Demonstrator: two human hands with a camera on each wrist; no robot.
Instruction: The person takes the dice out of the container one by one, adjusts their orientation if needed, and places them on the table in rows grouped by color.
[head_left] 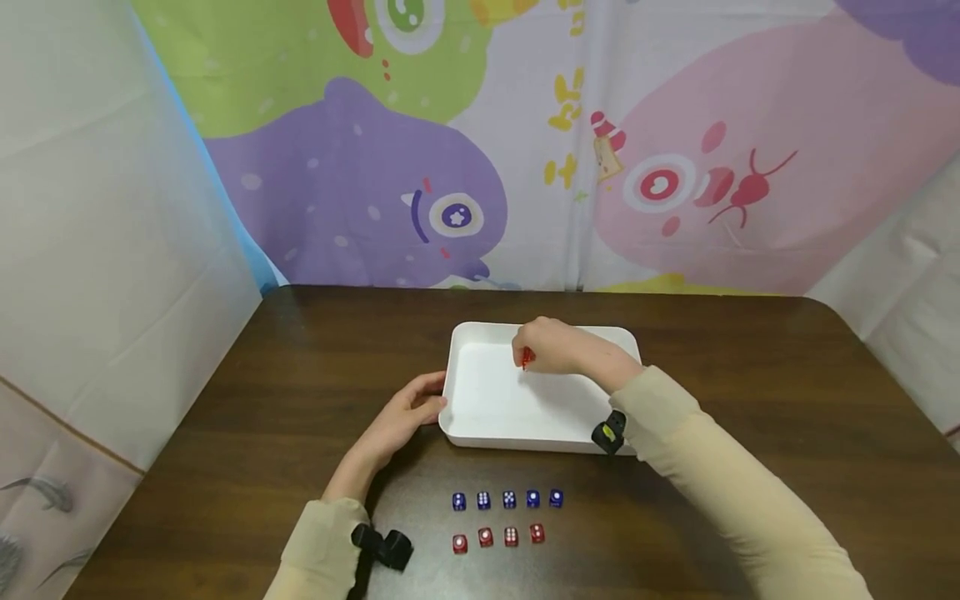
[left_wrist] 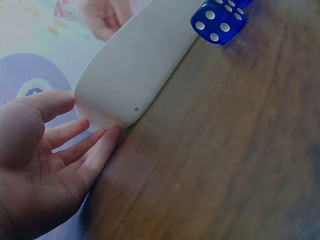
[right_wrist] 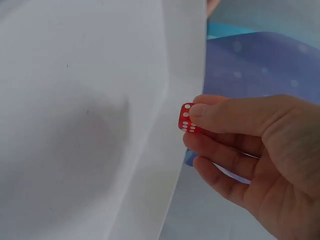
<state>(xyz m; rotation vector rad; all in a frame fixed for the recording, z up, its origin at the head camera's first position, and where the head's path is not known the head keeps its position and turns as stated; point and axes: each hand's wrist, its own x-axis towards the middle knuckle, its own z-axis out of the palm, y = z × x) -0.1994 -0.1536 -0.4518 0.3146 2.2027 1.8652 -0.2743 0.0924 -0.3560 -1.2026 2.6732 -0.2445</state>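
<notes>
A white tray (head_left: 487, 417) lies on the dark wooden table. My right hand (head_left: 551, 346) is over the tray and pinches a red die (right_wrist: 187, 118) between thumb and fingers; white pips show on two of its faces in the right wrist view. My left hand (head_left: 397, 421) is at the tray's left end, its fingertips and thumb touching the outer wall near a corner (left_wrist: 112, 107). In front of the tray stand a row of several blue dice (head_left: 509, 500) and a nearer row of several red dice (head_left: 511, 537).
Behind the table (head_left: 300, 392) hangs a cloth (head_left: 360, 200) printed with cartoon figures. Plain pale sheets (head_left: 112, 208) hang at the sides. The blue die (left_wrist: 220, 22) stands close beside the tray's front wall in the left wrist view.
</notes>
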